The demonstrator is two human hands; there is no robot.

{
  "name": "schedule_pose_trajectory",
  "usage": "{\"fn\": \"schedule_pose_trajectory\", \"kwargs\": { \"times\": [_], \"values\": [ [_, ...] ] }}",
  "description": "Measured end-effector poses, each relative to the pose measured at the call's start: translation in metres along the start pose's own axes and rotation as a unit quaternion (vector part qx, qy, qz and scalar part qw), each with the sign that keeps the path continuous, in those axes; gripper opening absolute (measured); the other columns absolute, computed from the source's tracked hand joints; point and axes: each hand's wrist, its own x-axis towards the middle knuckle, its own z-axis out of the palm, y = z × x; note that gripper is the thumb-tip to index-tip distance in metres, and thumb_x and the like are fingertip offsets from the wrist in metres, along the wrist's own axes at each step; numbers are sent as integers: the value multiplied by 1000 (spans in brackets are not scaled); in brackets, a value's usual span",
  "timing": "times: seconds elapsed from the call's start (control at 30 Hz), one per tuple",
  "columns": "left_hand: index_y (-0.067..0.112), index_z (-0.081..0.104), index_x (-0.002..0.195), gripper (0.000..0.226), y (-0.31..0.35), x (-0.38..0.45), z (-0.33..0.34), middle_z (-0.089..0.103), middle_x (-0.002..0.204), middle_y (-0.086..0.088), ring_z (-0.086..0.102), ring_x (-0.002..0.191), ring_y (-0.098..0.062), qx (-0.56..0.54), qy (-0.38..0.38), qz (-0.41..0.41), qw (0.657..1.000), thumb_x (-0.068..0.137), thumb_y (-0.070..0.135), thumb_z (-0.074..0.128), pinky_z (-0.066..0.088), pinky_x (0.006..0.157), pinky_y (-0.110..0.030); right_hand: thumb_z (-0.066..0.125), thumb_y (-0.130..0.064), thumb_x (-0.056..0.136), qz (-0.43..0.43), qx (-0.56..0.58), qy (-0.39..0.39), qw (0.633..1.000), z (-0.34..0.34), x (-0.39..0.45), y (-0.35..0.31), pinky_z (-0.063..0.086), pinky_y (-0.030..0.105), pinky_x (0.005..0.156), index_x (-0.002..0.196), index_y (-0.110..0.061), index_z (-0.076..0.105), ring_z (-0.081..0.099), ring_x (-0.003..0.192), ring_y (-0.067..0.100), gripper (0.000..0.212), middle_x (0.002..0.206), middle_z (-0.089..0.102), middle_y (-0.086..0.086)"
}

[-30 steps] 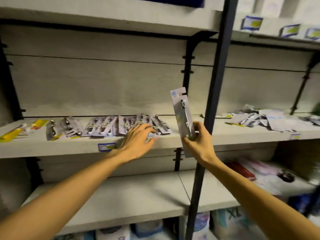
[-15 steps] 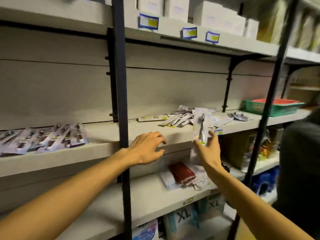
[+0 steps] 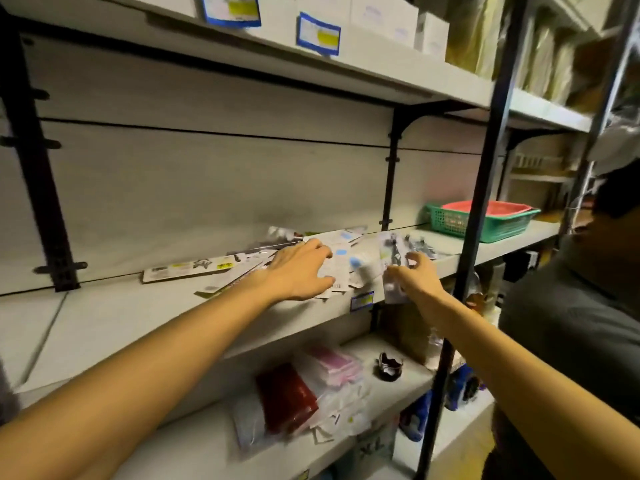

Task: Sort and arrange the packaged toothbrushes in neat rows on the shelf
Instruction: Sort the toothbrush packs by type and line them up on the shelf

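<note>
Toothbrush packs (image 3: 332,261) are lying in one loose, blurred pile, too jumbled to count, on the shelf (image 3: 138,317), left of the green basket (image 3: 485,221). One left hand (image 3: 301,271) is resting spread on that pile. One right hand (image 3: 417,278) is pinching one upright toothbrush pack (image 3: 391,258) nearer the basket.

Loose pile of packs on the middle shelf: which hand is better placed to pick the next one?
Probably left. The left hand lies open on the loose pile on the shelf, holding nothing. The right hand already grips a pack beside the pile.
</note>
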Motion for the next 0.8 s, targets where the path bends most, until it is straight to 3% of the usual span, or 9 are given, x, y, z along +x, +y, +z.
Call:
{"fn": "schedule_pose_trajectory", "kwargs": {
  "times": [0.13, 0.23, 0.3, 0.4, 0.5, 0.63, 0.73, 0.8],
  "values": [
    [23, 44, 144, 58, 10, 55, 21, 44, 145, -2, 48, 127, -26, 11, -26, 2, 1000, 93, 49, 53, 46, 97, -42, 72, -14, 80, -12, -66, 14, 998, -19, 59, 14, 58, 51, 79, 109, 5, 59, 67, 82, 32, 37, 99, 68, 22],
    [23, 46, 143, 58, 15, 93, 37, 45, 145, -3, 49, 126, -26, 12, -27, -4, 1000, 93, 50, 53, 46, 97, -42, 71, -15, 76, -2, -100, 3, 995, -24, 100, 21, 60, 42, 68, 94, -3, 56, 73, 68, 19, 26, 77, 70, 12],
    [22, 46, 143, 58, 18, 118, 49, 45, 144, -4, 50, 126, -27, 13, -37, -8, 999, 93, 51, 53, 46, 97, -43, 69, -13, 72, -5, -111, 1, 994, -22, 129, 23, 61, 44, 69, 86, -4, 59, 73, 72, 27, 20, 76, 71, 15],
    [22, 48, 140, 56, 21, 154, 61, 48, 142, -5, 50, 124, -28, 21, -50, -25, 998, 93, 51, 54, 47, 94, -42, 66, -16, 69, -10, -130, 6, 991, -10, 171, 21, 58, 37, 71, 92, -4, 64, 69, 80, 29, 26, 81, 71, 13],
    [20, 50, 135, 52, 21, 185, 72, 50, 138, -6, 51, 122, -29, 31, -70, -45, 996, 94, 51, 53, 47, 93, -42, 62, -17, 74, -35, -138, 3, 990, 3, 207, 21, 53, 35, 68, 87, -10, 56, 63, 80, 30, 16, 75, 64, 8],
    [19, 54, 129, 46, 12, 214, 85, 51, 134, -5, 52, 121, -30, 27, -73, -77, 994, 94, 48, 53, 43, 90, -37, 59, -28, 79, -71, -195, 11, 978, 6, 251, 31, 55, 44, 81, 104, -11, 54, 62, 91, 36, 31, 96, 66, 14],
    [19, 54, 129, 45, 3, 228, 98, 52, 132, -5, 51, 123, -29, 35, -76, -101, 991, 94, 48, 54, 42, 91, -36, 57, -35, 82, -82, -244, 40, 966, -2, 279, 44, 52, 38, 76, 98, -12, 55, 61, 92, 39, 29, 97, 66, 18],
    [20, 53, 131, 46, -2, 238, 104, 51, 133, -5, 51, 124, -28, 39, -82, -118, 989, 95, 48, 54, 43, 92, -37, 57, -37, 83, -71, -294, 42, 952, -7, 297, 54, 51, 39, 82, 99, -10, 57, 59, 100, 40, 31, 103, 66, 21]
  ]
}}
